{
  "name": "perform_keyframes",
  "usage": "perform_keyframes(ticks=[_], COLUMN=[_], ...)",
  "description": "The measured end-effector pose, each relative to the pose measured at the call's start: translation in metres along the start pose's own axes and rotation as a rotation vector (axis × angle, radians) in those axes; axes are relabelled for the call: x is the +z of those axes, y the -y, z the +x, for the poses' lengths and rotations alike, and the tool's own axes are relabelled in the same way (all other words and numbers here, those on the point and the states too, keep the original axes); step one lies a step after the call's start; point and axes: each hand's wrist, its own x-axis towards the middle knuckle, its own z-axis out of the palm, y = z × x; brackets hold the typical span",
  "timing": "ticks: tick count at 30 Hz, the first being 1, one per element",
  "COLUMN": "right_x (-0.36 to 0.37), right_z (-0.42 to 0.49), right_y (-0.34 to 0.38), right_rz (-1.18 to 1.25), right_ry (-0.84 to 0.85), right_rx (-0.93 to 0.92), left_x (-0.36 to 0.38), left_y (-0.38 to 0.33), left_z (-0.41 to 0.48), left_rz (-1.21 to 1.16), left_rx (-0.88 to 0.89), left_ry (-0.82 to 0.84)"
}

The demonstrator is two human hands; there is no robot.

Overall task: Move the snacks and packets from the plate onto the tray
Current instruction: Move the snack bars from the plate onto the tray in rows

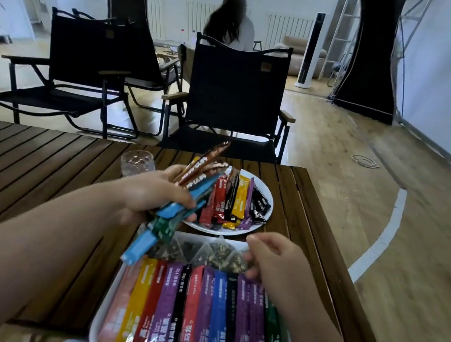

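left hand tight round a fanned bundle of packets, over the plate's left rim

One head-worn wide-angle camera looks forward and down across the table from its near edge. The tray, right hand and left hand with its packets lie close below the lens, the plate just beyond, chairs farther back.

"15g" on a purple stick packet in the tray; other print blurred
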Motion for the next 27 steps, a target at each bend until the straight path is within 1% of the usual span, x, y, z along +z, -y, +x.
perform_keyframes(ticks=[2,4,6,10,13,15,17,19,21,23,25,27], right_x=[0.013,0.028,0.044,0.072,0.087,0.094,0.097,0.098,0.099,0.099,0.094,0.085], right_z=[-0.003,-0.008,-0.016,-0.027,-0.032,-0.034,-0.034,-0.031,-0.030,-0.028,-0.024,-0.018], right_y=[0.010,0.018,0.024,0.032,0.034,0.033,0.033,0.034,0.038,0.043,0.046,0.046], right_rz=[0.168,0.247,0.300,0.314,0.269,0.257,0.310,0.381,0.464,0.603,0.812,0.986], right_ry=[0.014,0.046,0.097,0.179,0.207,0.196,0.180,0.198,0.218,0.203,0.142,0.077], right_rx=[-0.047,-0.072,-0.101,-0.166,-0.194,-0.176,-0.115,-0.066,-0.046,-0.014,0.052,0.079], left_x=[-0.004,-0.010,-0.015,-0.025,-0.032,-0.035,-0.039,-0.043,-0.048,-0.053,-0.060,-0.065], left_y=[0.020,0.040,0.057,0.081,0.091,0.093,0.092,0.092,0.092,0.090,0.088,0.088], left_z=[-0.029,-0.048,-0.061,-0.074,-0.077,-0.079,-0.081,-0.079,-0.077,-0.074,-0.073,-0.073], left_rz=[-0.016,-0.062,-0.126,-0.161,-0.139,-0.117,-0.100,-0.065,-0.040,-0.027,0.005,0.012], left_rx=[-0.012,-0.020,-0.036,-0.066,-0.077,-0.071,-0.069,-0.085,-0.091,-0.062,-0.031,-0.014], left_ry=[0.061,0.127,0.150,0.182,0.217,0.280,0.339,0.330,0.308,0.326,0.310,0.237])
